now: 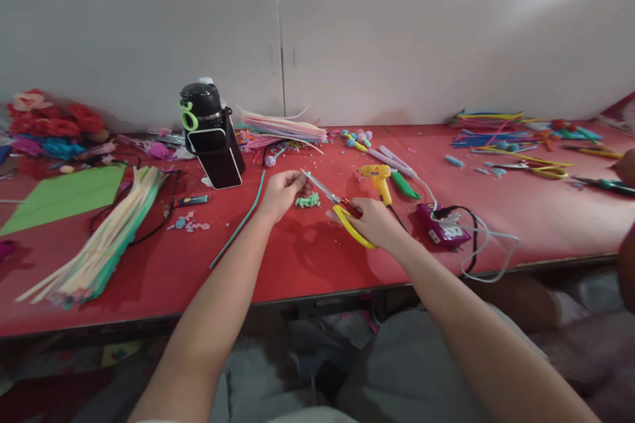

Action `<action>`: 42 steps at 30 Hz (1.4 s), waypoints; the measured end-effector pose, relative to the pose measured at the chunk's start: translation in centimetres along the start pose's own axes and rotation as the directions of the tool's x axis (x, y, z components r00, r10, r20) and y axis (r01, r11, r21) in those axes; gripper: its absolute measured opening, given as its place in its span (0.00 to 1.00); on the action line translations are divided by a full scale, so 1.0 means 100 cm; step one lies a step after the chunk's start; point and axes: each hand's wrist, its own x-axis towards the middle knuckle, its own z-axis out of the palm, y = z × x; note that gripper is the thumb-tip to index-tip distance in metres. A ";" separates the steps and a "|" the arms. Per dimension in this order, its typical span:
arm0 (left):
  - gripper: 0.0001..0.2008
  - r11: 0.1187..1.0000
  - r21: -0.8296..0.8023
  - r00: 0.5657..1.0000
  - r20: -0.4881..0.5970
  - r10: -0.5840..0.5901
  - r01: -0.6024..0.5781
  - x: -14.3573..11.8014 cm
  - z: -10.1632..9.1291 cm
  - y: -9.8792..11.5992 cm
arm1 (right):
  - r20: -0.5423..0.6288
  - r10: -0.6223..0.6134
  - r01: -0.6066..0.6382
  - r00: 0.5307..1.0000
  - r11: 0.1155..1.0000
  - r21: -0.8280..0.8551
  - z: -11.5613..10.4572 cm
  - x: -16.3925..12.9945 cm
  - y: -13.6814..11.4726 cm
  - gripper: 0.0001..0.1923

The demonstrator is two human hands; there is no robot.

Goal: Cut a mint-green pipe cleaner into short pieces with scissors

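Green pipe cleaner [237,228]: light, bendy; our left hand [282,193] pinches its end. Our right hand [374,223] closed through the yellow scissors [342,211] handles, blades parted.

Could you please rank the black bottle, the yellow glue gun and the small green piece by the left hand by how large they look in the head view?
1. Black bottle, clearly largest.
2. Yellow glue gun.
3. Small green piece, smallest; all lie at a similar distance.

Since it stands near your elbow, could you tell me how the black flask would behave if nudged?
The tall black flask with the green loop stands leaning, so it would probably tip. Its smooth glossy body looks slippery and rigid.
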 end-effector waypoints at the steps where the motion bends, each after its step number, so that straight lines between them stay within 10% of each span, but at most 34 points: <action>1: 0.19 1.000 0.004 1.000 0.002 0.000 0.000 0.000 0.000 0.000 | 0.005 0.003 -0.003 1.000 1.000 -0.017 0.000 0.000 -0.001 0.28; 12: 0.19 0.996 0.083 0.999 -0.033 -0.017 0.019 0.003 -0.001 0.000 | 0.088 0.067 -0.048 0.994 0.979 -0.198 0.002 0.008 -0.014 0.18; 23: 0.20 0.993 0.107 0.999 -0.002 -0.040 0.040 0.004 -0.005 -0.001 | -0.014 0.155 -0.150 0.988 0.973 0.177 0.017 0.024 -0.001 0.17; 34: 0.19 0.965 0.255 0.883 0.438 -0.168 0.057 -0.027 0.018 0.025 | -0.012 0.085 -0.043 0.996 0.614 0.788 0.010 0.027 -0.016 0.27; 42: 0.18 0.962 0.271 0.865 0.474 -0.166 0.037 -0.028 0.015 0.028 | 0.070 0.025 -0.073 0.997 0.460 0.885 0.011 0.026 -0.018 0.23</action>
